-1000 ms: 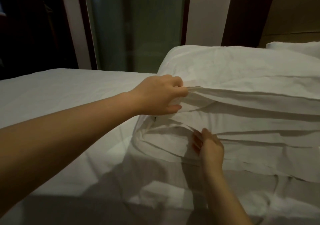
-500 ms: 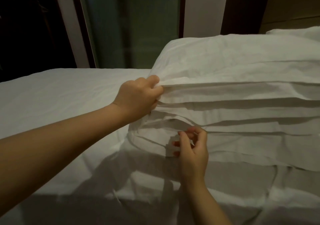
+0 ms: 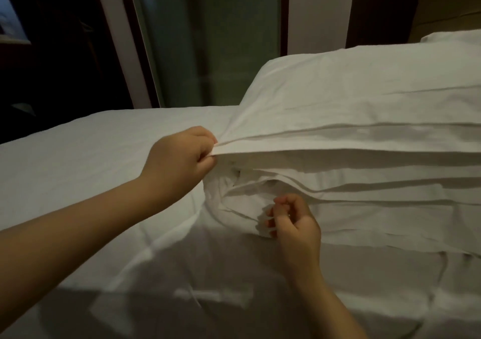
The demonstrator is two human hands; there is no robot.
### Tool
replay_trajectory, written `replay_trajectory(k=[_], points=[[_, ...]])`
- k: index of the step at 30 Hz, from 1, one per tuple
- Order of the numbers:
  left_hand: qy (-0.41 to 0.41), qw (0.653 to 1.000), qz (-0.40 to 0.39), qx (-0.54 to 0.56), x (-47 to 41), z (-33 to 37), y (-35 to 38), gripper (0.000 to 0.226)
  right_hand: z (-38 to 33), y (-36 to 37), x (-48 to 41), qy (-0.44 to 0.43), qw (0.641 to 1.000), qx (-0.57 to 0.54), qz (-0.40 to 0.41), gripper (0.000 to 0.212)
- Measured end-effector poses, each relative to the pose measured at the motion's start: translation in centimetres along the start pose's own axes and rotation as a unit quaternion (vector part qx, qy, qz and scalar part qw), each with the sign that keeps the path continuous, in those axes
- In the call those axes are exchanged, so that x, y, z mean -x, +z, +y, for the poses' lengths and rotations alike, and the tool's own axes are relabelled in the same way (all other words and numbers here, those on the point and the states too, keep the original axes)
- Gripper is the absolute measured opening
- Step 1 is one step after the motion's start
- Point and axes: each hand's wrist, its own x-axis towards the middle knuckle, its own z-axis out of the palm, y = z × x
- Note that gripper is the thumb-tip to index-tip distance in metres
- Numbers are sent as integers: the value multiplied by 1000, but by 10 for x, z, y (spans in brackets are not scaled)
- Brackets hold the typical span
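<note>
White pillowcase [image 3: 364,99] on bed [image 3: 78,151] | I see L hand [image 3: 179,156] gripping its top hem [image 3: 286,151] | R hand [image 3: 294,221] curled, pinching lower fold [image 3: 242,213] w/ fingertips.

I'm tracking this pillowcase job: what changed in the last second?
The left hand pulled the upper pillowcase edge leftward, past the corner of the pillow. The right hand drew its flat fingers out from under the lower fold, curled them and now pinches that fabric. Unchanged: the left hand grips the edge; the pillow lies on the bed sheet.
</note>
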Motion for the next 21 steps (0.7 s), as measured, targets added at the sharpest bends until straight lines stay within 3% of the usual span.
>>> replay_trajectory(k=[2, 5, 7, 10, 13, 15, 18, 21], points=[[-23, 999, -13, -45, 0, 0, 8, 16, 3, 9, 1, -17, 999, 37, -14, 25], [-120, 988, -65, -78, 1, -4, 18, 35, 7, 22, 3, -89, 988, 120, -37, 32], [-159, 979, -106, -74, 2, -13, 23, 32, 7, 29, 2, -133, 975, 170, -56, 31], [-162, 979, -113, -42, 3, -22, 24, 26, 3, 41, -10, -77, 963, 239, -98, 16], [-162, 982, -97, -21, 1, -21, 18, 35, 0, 54, -24, 42, 941, 298, -156, 44], [-164, 982, -97, -10, -4, -18, 17, 39, -5, 64, -35, 85, 939, 297, -150, 50], [-178, 978, -104, 6, -8, -13, 14, 45, -11, 77, -47, 90, 934, 320, -135, 51], [-186, 975, -120, 8, -10, -7, 11, 51, -6, 84, -49, 41, 900, 415, -124, 50]])
